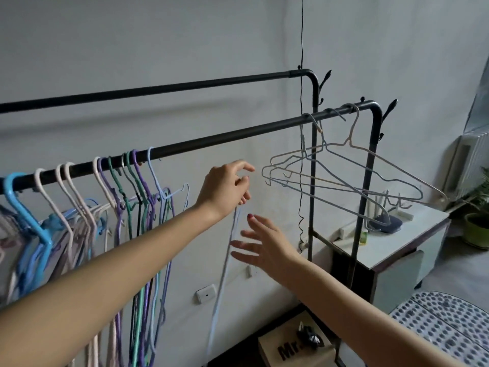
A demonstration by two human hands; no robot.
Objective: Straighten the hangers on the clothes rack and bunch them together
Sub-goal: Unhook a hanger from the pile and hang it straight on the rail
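Home, likely a bedroom or laundry corner. Black clothes rack (185, 147) with coloured hangers (127, 197) left of the fingers (244, 181); right of them a low white cabinet (397, 250), potted plant (476, 223) on the floor, plain wall with socket (206, 294) below.

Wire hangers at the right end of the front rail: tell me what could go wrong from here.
1. The three wire hangers hang crossed and tilted; pulling one may drag the others or knock a hook off the front rail.
2. The left hand pinches a pale blue hanger off the rail; it could snag the bunched coloured hangers.
3. The black cord hangs among the wire hangers and may catch.
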